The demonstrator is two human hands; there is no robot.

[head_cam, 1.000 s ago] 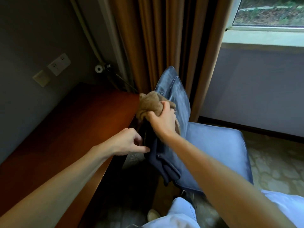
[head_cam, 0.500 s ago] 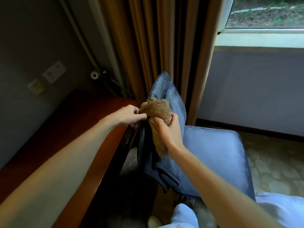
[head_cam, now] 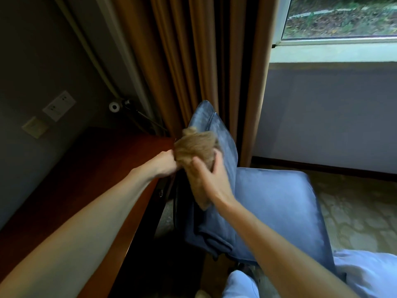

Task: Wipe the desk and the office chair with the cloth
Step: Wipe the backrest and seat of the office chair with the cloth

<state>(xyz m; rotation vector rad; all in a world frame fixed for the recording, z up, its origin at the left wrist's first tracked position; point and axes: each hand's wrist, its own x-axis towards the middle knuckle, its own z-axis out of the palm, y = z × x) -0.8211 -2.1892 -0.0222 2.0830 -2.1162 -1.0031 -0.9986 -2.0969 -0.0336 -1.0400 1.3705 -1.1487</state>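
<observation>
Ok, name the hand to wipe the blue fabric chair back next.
Right. The right hand wraps the bunched tan cloth against the blue chair back; the left hand only pinches its edge.

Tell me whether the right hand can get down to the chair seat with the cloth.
Probably yes: the right hand holds the cloth against the backrest, and nothing visible blocks the seat below.

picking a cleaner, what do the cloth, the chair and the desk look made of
Cloth: tan, fuzzy pile, probably terry or microfibre. Office chair: blue upholstery fabric, velvety, with pale brushed streaks. Desk: reddish-brown wood or veneer, smooth with a soft sheen; which cannot be told.
</observation>
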